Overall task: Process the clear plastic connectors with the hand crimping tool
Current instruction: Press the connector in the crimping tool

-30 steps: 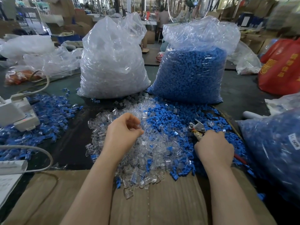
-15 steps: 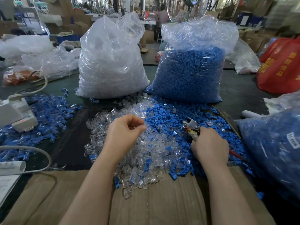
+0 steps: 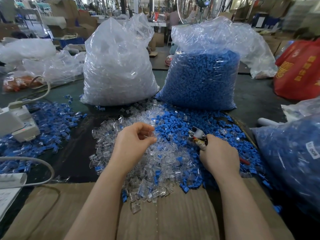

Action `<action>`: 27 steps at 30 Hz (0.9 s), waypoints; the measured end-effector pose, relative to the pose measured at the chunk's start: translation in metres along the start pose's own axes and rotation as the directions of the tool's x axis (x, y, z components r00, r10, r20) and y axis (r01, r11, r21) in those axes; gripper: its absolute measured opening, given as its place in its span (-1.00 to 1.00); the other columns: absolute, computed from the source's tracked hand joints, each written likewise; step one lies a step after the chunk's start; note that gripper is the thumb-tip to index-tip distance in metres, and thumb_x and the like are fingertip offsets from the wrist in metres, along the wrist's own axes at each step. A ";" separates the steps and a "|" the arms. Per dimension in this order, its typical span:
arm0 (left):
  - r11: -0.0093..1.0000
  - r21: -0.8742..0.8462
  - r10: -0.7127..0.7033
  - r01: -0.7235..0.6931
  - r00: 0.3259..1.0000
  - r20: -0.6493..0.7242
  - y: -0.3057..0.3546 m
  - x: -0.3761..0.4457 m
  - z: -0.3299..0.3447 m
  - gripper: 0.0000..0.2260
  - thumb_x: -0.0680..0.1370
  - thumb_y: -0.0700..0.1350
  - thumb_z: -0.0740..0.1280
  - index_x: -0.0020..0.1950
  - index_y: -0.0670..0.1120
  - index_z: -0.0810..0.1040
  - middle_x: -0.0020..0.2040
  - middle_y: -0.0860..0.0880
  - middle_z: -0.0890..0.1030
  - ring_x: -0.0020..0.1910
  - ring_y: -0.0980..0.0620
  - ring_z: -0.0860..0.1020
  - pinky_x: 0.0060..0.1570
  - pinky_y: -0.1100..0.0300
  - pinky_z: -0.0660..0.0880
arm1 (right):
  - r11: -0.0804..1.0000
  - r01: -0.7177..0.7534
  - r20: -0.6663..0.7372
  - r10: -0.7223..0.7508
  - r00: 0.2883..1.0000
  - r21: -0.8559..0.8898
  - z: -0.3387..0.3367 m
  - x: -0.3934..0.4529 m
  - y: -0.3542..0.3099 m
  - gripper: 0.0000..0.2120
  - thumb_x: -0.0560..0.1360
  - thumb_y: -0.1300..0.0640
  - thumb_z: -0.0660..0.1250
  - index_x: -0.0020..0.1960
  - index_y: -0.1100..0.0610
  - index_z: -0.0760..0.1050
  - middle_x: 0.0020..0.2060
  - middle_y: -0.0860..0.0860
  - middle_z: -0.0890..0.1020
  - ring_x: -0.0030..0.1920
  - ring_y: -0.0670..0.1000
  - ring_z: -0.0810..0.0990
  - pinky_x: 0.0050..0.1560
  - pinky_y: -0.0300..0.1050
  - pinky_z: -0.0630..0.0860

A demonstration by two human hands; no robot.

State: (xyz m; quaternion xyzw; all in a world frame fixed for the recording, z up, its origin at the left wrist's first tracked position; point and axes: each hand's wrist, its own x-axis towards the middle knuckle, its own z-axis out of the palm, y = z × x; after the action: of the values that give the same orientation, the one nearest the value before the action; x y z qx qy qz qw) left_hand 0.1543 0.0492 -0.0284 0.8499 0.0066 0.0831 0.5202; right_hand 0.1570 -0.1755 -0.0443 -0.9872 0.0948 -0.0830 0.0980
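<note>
Head view shows left hand pinching 1 clear connector above the loose pile, right hand clenched on the crimping tool just beside it; most stock apparently remains unprocessed.

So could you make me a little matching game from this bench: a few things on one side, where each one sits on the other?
Things:
1. left hand
2. right hand
3. bag of clear pieces
4. red bag

Places or states:
A. far right edge of the table
B. gripping the crimping tool
C. pinching a clear connector over the loose pile
D. standing left of the bag of blue pieces

Pairs: 1-C, 2-B, 3-D, 4-A
</note>
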 end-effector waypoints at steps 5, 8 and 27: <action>1.000 0.014 0.017 -0.017 1.000 0.000 -0.001 0.001 0.000 -0.80 0.44 -0.15 0.53 -0.06 0.10 0.62 -0.17 0.11 0.66 -0.24 0.22 0.62 -0.29 0.43 0.51 | 1.000 -0.023 0.017 0.023 1.000 -0.011 0.000 0.000 -0.003 -0.87 0.50 0.05 0.31 -0.10 0.03 0.36 -0.37 -0.08 0.36 -0.33 0.04 0.35 -0.16 -0.03 0.31; 1.000 0.012 0.019 -0.019 1.000 0.004 0.000 0.000 0.000 -0.80 0.44 -0.17 0.53 -0.07 0.10 0.61 -0.18 0.10 0.66 -0.25 0.25 0.61 -0.31 0.47 0.48 | 1.000 -0.027 0.022 0.027 0.999 0.001 -0.001 -0.001 -0.005 -0.86 0.50 0.08 0.31 -0.12 0.04 0.34 -0.37 -0.07 0.36 -0.36 0.02 0.34 -0.17 -0.03 0.33; 0.999 -0.027 0.025 -0.026 0.999 -0.022 0.003 -0.003 0.004 -0.79 0.42 -0.14 0.55 -0.09 0.12 0.60 -0.20 0.11 0.67 -0.24 0.22 0.62 -0.27 0.43 0.51 | 0.971 -0.095 -0.150 0.130 0.980 0.220 -0.005 0.001 0.005 -0.80 0.47 0.09 0.34 -0.23 0.04 0.32 -0.40 -0.08 0.40 -0.40 -0.05 0.30 -0.31 -0.07 0.28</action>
State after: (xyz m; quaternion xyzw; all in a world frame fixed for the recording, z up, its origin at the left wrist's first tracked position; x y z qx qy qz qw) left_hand 0.1519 0.0442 -0.0273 0.8418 0.0001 0.0990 0.5307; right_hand 0.1563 -0.1812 -0.0401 -0.9540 0.1489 -0.1677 0.1990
